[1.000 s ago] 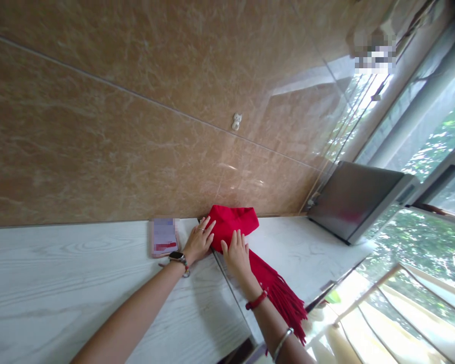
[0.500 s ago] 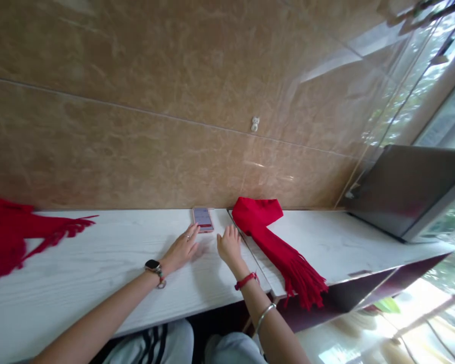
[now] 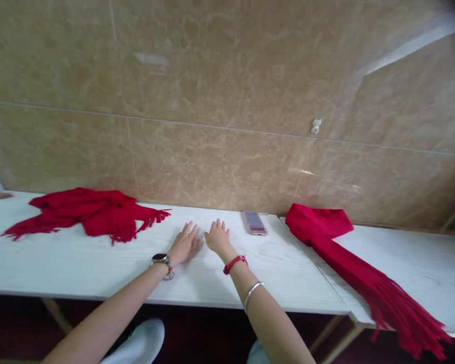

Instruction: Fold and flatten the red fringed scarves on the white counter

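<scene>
My left hand (image 3: 185, 243), with a ring and a dark watch at the wrist, rests on or just over the white table (image 3: 98, 270), fingers spread and nothing in them. Close beside it, my right hand (image 3: 218, 237) also has its fingers apart and holds nothing; a red cord and a silver bangle are on that arm. To the right lies a phone (image 3: 255, 223), its screen blurred. A crumpled red scarf (image 3: 87, 210) with fringed ends lies left of my hands. Another red scarf (image 3: 337, 258) lies folded at the right, its fringe hanging over the front edge.
A brown tiled wall (image 3: 212, 151) rises along the table's back edge, with a small white cat-shaped figure (image 3: 316, 126) on it. A seam between two tabletops runs just left of the right scarf. My knees (image 3: 144, 341) are below the front edge.
The view has swung left, so the whole left scarf shows and the grey box and window at right are gone. My hands have moved left, away from the phone.
</scene>
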The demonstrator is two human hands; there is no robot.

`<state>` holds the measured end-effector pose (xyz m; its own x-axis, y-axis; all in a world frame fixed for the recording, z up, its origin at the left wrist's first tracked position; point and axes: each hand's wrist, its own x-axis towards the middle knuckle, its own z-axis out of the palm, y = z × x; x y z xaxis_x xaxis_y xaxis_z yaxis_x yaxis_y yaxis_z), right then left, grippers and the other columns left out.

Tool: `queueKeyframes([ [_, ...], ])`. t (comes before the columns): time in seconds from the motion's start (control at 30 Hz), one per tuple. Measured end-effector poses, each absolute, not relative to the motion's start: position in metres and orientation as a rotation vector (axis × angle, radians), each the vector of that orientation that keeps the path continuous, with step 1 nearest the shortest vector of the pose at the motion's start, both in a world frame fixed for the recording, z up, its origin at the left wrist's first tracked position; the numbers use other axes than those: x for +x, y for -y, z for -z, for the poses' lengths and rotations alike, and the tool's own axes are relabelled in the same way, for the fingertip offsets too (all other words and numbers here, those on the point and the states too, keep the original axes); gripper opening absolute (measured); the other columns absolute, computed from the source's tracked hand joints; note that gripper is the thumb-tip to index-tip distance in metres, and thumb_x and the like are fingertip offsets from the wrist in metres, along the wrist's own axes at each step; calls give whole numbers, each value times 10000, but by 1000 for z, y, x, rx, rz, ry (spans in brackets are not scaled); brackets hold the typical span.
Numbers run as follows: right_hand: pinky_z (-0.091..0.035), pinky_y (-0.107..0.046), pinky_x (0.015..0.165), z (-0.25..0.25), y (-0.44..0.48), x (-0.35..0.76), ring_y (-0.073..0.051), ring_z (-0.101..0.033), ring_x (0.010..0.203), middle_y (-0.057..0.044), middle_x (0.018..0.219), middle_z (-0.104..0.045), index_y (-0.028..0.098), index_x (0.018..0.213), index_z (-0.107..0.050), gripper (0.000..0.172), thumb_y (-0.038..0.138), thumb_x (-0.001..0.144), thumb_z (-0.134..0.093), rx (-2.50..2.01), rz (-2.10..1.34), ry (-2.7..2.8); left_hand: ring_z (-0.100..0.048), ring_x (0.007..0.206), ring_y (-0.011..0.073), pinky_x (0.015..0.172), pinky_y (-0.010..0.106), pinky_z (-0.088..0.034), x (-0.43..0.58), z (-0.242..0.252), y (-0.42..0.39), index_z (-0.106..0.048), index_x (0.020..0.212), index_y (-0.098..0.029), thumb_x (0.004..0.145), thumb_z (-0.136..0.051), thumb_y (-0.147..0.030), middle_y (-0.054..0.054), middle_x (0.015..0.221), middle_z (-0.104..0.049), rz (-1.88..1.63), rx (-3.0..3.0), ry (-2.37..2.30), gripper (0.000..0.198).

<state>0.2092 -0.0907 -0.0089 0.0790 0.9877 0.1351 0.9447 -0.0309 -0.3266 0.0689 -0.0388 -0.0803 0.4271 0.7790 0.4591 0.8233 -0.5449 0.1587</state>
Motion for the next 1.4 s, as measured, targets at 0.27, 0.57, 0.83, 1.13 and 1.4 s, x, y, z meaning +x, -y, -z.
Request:
queueKeyframes([
  [0.27,-180,-491,1031,17,59,163,-312,-121,1325,-172,1457,-161,39,1366,-240,574,315,874,-349,-2128,-210,1973,-97,1332,325,1026,530,-162,-15,55,43,-309,1349,-122,852,-396,-358,174,1453,-160,444,-2148,1836,557],
  [0.57,-303,-449,936,41,32,138,-315,-343,1210,-222,1323,-384,57,1252,-431,472,330,887,-313,-2169,-137,2091,-322,1245,330,979,452,-287,-58,58,41,-406,1299,-153,841,-370,-391,182,1373,-337,415,-2070,2119,517],
  [0.83,-366,-441,844,45,19,121,-328,-443,1113,-250,1163,-493,42,1137,-524,381,210,866,-315,-2086,-133,2144,-171,1309,342,983,521,-260,-106,40,43,-376,1317,-182,813,-463,-369,150,1450,-184,475,-1892,2158,544],
  [1.13,-378,-449,849,49,8,83,-307,-457,1101,-173,1192,-507,101,1215,-448,394,198,854,-322,-1882,-179,2249,-300,1278,236,1014,357,-307,-130,58,45,-416,1273,-76,835,-422,-235,155,1372,-363,696,-2038,2173,466],
  [1.4,-351,-425,919,56,-16,31,-278,-331,1230,-138,1378,-342,134,1323,-333,483,242,853,-363,-1699,-228,2298,-158,1324,306,1020,462,-260,-143,51,55,-352,1328,-145,847,-408,-298,173,1437,-195,821,-1744,2308,508],
])
